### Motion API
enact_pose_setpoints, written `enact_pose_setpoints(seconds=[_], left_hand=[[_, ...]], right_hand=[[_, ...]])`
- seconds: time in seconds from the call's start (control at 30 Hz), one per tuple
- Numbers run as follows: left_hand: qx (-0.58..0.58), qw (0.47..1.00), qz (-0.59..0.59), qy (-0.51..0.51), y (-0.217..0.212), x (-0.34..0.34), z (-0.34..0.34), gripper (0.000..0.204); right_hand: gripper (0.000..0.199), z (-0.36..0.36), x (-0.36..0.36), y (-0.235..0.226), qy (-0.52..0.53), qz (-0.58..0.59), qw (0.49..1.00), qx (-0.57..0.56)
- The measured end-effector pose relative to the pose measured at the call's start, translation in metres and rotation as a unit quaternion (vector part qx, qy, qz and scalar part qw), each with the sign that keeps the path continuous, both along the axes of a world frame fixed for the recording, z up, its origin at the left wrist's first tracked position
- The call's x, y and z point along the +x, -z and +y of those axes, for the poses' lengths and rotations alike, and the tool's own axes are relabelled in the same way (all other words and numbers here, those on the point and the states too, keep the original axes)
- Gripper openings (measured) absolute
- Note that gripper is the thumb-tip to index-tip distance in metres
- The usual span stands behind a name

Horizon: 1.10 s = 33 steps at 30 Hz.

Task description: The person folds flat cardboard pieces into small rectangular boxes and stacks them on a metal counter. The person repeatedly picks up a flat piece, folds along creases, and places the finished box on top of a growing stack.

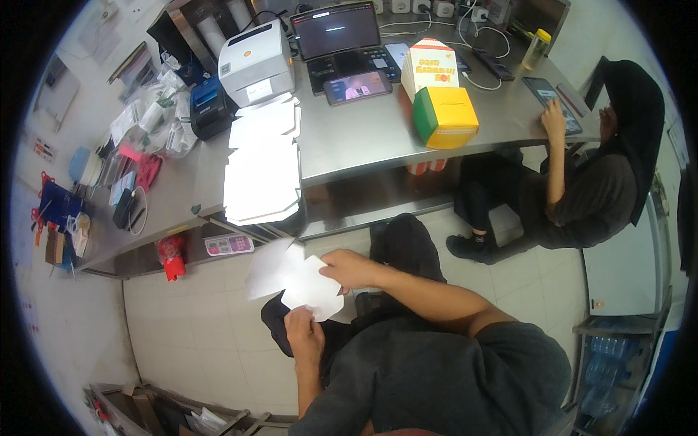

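A flat white die-cut carton blank [309,287] is spread above my lap, its notched tabs facing several ways. My left hand [305,336] pinches its lower edge, fingers closed on the card. At the upper right edge, my right hand [350,269] grips the same blank with the thumb on top. A broad panel [269,269] reaches out to the left; whether it belongs to the same piece, I cannot tell. Just beyond, a stack of white blanks [262,178] lies on the metal table, its near end over the front edge.
On the steel table [342,149] are a label printer [257,62], a laptop [338,33], a phone [358,89], a yellow-green carton [447,116] with upright carton blanks [430,65], and plastic bags [156,120]. A seated person [582,167] touches a tablet [552,105] at the right.
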<state>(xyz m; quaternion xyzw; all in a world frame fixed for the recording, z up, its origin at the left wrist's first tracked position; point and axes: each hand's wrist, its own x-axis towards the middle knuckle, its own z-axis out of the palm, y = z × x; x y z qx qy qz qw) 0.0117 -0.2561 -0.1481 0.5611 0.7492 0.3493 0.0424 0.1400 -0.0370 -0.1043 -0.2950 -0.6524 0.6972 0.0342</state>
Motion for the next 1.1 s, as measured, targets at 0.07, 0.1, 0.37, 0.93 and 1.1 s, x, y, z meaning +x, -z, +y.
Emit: enact_pose_setpoints(seconds=[0.07, 0.1, 0.37, 0.93, 1.1], left_hand=[[-0.047, 0.998, 0.024, -0.017, 0.0, 0.001, -0.003, 0.032], [-0.074, 0.996, 0.034, -0.03, -0.001, 0.005, -0.004, 0.035], [0.05, 0.991, 0.005, -0.124, -0.03, 0.017, 0.013, 0.03], [0.182, 0.819, -0.506, -0.2, -0.044, 0.026, 0.065, 0.011], [0.202, 0.919, -0.297, -0.163, -0.036, 0.033, 0.06, 0.01]], right_hand=[[0.026, -0.013, -0.006, 0.0, 0.008, 0.0, 1.0, 0.004], [0.025, -0.02, -0.008, -0.001, 0.016, 0.015, 1.0, -0.01], [0.027, -0.032, -0.018, -0.018, 0.079, 0.152, 0.979, -0.115], [0.037, -0.046, -0.001, -0.039, 0.04, 0.082, 0.9, 0.427], [0.036, -0.054, -0.001, -0.039, 0.072, 0.109, 0.859, 0.494]])
